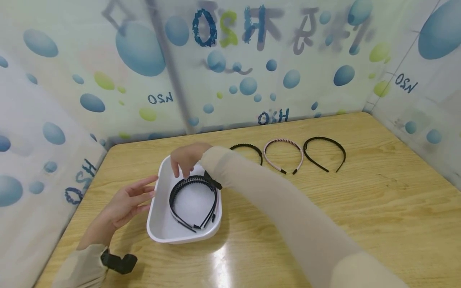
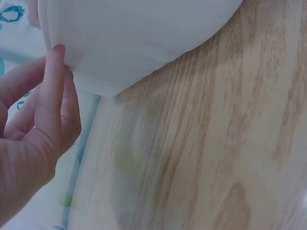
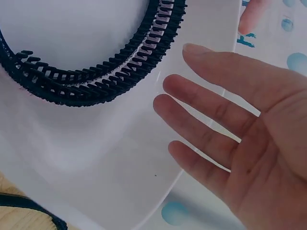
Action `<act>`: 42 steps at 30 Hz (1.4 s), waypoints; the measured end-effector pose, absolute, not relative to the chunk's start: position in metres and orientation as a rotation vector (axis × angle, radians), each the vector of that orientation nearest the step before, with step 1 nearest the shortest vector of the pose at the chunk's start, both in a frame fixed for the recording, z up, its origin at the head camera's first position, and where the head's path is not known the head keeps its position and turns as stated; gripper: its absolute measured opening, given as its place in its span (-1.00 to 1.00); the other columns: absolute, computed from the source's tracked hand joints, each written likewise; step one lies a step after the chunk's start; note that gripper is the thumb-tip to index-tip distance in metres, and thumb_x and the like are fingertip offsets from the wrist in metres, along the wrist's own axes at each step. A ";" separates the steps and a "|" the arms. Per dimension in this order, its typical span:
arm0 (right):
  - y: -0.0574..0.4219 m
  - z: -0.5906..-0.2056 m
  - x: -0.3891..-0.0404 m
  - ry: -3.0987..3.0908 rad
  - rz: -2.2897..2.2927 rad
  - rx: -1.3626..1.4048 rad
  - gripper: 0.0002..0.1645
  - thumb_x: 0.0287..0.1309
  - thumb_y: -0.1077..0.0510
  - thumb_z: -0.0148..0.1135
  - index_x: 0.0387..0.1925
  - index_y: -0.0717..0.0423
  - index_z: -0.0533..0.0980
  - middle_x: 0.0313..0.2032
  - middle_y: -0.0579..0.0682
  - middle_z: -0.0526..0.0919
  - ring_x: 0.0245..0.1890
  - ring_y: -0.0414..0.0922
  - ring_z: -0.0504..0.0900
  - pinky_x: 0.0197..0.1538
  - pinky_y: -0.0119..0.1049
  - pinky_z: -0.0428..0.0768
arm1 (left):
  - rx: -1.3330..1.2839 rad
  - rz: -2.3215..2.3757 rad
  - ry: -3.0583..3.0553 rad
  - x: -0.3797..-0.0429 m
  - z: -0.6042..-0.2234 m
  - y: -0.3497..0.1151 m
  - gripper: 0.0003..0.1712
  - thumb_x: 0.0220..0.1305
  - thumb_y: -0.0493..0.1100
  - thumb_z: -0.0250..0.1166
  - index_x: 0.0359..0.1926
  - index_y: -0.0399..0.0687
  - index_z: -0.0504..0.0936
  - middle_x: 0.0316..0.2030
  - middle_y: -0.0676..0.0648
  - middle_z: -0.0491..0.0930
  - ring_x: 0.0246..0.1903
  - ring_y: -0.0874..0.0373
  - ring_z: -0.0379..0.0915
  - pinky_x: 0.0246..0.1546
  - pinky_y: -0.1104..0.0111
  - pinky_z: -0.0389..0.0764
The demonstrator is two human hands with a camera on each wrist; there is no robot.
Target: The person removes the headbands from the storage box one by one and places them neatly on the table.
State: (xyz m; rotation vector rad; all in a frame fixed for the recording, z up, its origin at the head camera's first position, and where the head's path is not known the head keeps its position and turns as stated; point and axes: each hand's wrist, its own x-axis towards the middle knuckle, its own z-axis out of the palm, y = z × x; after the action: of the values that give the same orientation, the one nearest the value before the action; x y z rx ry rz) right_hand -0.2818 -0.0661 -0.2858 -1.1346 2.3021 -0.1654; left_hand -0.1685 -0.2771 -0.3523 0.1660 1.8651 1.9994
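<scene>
A white plastic basin (image 1: 158,232) stands on the wooden table, and several dark toothed headbands (image 1: 171,200) lie overlapped inside it. My left hand (image 1: 126,202) is at the basin's left side, its fairly straight fingertips touching the wall near the rim, as the left wrist view also shows. Over the far part of the basin is my right hand (image 1: 189,158). In the right wrist view its fingers (image 3: 206,122) are spread and hold nothing, a little apart from the toothed headbands (image 3: 120,81).
Right of the basin, a black headband (image 1: 248,145), a pink headband (image 1: 282,140) and another black headband (image 1: 324,139) lie in a row on the table (image 1: 360,208). The right forearm partly covers the nearest one. Patterned sheeting (image 1: 223,92) stands behind and beside the table.
</scene>
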 end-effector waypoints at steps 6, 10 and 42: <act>-0.069 -0.280 -0.278 2.294 -0.088 -1.029 -0.69 0.05 0.23 0.30 -0.13 -0.08 0.58 -0.15 -0.16 0.55 -0.16 -0.09 0.54 -0.15 -0.30 0.51 | 0.187 2.011 1.864 -0.169 -0.352 -0.277 -0.52 0.28 -0.39 0.09 0.15 0.15 0.50 -0.11 0.01 0.54 -0.15 0.21 0.51 -0.21 0.38 0.60; -0.071 -0.276 -0.275 2.299 -0.051 -0.970 -0.69 0.05 0.24 0.30 -0.14 -0.10 0.57 -0.19 -0.15 0.57 -0.15 -0.10 0.55 -0.20 -0.31 0.52 | 0.172 2.000 1.882 -0.171 -0.351 -0.276 -0.52 0.28 -0.37 0.11 0.16 0.16 0.49 -0.11 0.01 0.54 -0.15 0.21 0.51 -0.20 0.38 0.59; -0.084 -0.279 -0.281 2.339 -0.001 -1.028 -0.70 0.05 0.28 0.29 -0.16 -0.09 0.62 -0.14 -0.16 0.57 -0.26 -0.12 0.59 -0.25 -0.40 0.55 | 0.123 1.974 1.908 -0.170 -0.351 -0.276 -0.49 0.27 -0.34 0.14 0.21 0.11 0.44 -0.09 -0.01 0.50 -0.13 0.20 0.50 -0.19 0.37 0.59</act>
State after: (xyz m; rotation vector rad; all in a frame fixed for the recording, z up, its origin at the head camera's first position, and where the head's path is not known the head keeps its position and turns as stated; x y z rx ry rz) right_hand -0.2805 -0.0840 -0.2794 -1.0284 2.3388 -0.0006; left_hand -0.1700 -0.2760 -0.3507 0.1234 1.9083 1.9741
